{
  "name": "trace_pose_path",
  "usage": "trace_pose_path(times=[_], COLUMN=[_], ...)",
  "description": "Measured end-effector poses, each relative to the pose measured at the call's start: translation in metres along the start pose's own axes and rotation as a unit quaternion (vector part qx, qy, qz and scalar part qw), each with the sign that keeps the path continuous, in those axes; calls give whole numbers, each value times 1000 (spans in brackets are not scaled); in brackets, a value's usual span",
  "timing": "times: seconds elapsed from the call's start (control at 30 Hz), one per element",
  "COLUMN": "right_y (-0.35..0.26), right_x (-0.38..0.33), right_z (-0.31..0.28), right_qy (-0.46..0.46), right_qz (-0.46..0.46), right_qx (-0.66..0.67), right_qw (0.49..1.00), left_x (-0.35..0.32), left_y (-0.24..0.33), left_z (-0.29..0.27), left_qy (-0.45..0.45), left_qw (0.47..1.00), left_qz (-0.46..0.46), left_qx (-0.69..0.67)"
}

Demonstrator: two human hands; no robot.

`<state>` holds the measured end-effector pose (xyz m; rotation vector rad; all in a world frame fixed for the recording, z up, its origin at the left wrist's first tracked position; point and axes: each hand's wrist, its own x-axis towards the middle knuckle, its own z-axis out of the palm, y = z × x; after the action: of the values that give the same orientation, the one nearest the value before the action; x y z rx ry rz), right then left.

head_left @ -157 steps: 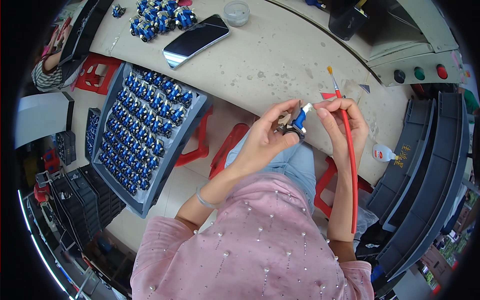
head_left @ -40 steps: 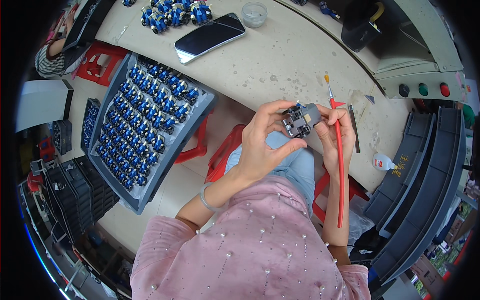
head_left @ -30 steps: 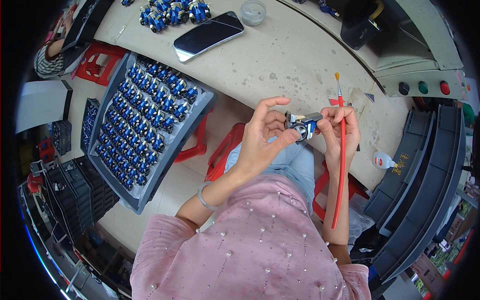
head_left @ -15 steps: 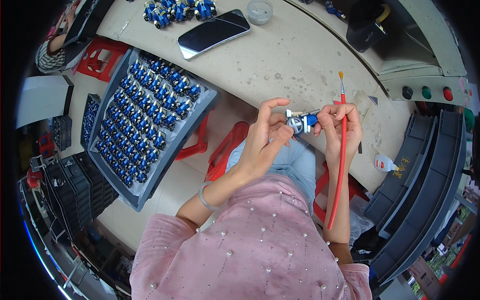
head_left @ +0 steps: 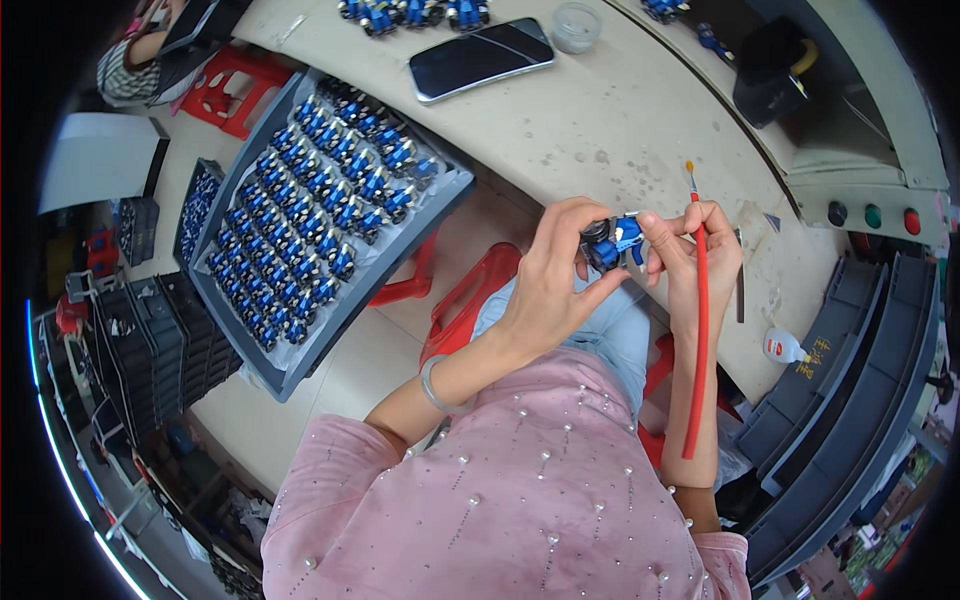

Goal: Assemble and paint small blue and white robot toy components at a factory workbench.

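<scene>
Bare beige tabletop (head_left: 620, 120) lies open ahead of the hands. The grey tray of blue parts (head_left: 330, 215) blocks the left; a black smartphone (head_left: 480, 58) lies farther off.

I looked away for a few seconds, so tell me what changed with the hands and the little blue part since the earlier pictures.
The small blue and black part was turned over between the fingers: its dark underside showed a second ago, now its blue side shows. The left hand and right hand kept hold of it throughout. The red paintbrush stayed in the right hand, tip up. The grey tray of blue parts and the phone were not touched.
</scene>
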<state>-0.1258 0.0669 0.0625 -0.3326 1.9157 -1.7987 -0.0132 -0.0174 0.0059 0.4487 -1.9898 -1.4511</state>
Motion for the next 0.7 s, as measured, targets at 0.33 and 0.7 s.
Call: trace_pose_path(times=[0.33,0.7], right_y=[15,7], right_x=[-14,-8], right_z=[30,62], right_qy=[-55,-157], right_qz=[-38,-115], right_qx=[-81,-95], right_qw=[994,976], left_x=[-18,-89], left_y=[2,-25], left_z=[-46,-200], left_qy=[53,221], left_qw=[995,933], left_qz=[49,-83], left_qx=[63,272])
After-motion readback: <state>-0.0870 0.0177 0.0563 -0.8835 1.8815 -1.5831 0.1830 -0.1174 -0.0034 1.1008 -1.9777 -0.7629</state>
